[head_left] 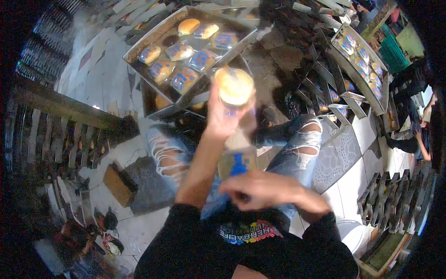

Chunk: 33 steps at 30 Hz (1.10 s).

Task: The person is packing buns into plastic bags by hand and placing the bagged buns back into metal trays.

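Note:
A round, pale golden bun (234,86) sits in my left hand (222,114), raised in front of me by the near corner of a metal tray (174,98). The fingers are closed round its underside, and whether it has a wrapper is hard to tell. My right hand (265,189) is low over my lap, slightly blurred, with its fingers curled in; anything inside them is hidden. Just beyond it lies a clear plastic bag or stack of bags (238,162) with blue print, between my thighs. The tray holds several wrapped buns (181,80) and an unwrapped-looking bun (189,26).
Another tray (360,58) of wrapped buns leans on stacked metal trays (341,100) at the right. More stacked trays (390,200) stand at the lower right. On the left are a brown block (119,184) and a dark rack (60,139). People are visible at the right edge.

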Each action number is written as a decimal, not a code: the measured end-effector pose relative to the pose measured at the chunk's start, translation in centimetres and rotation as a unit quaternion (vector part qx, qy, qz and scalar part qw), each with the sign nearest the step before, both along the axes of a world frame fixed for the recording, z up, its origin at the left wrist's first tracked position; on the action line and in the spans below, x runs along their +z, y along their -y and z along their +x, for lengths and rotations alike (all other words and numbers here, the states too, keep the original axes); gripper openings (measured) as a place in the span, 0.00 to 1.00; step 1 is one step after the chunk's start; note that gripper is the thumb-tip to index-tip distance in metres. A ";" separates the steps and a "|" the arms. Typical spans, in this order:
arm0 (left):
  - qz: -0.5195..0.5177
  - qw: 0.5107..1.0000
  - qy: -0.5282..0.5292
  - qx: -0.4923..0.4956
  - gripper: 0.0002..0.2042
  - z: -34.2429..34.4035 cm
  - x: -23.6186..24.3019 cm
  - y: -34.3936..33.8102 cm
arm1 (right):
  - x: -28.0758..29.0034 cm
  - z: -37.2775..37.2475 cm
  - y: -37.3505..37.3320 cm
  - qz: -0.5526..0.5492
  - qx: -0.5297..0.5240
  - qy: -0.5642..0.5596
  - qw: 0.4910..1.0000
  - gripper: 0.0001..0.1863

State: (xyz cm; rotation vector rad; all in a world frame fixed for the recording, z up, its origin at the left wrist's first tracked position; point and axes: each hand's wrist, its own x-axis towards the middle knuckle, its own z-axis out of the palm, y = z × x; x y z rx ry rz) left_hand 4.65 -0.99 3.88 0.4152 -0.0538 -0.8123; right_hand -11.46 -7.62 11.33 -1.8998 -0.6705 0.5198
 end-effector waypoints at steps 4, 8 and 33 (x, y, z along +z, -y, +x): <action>0.009 1.000 0.019 -0.002 0.30 -1.4 1.1 0.7 | 0.6 0.9 2.3 0.000 -0.352 0.188 0.917 0.16; 0.093 0.994 0.041 0.027 0.34 -3.1 2.4 2.5 | -2.5 2.5 1.6 -0.148 -0.383 0.249 0.877 0.18; 0.251 0.858 0.438 0.096 0.07 -9.4 -4.4 2.8 | -7.6 -4.4 9.3 0.083 -0.607 0.178 0.770 0.09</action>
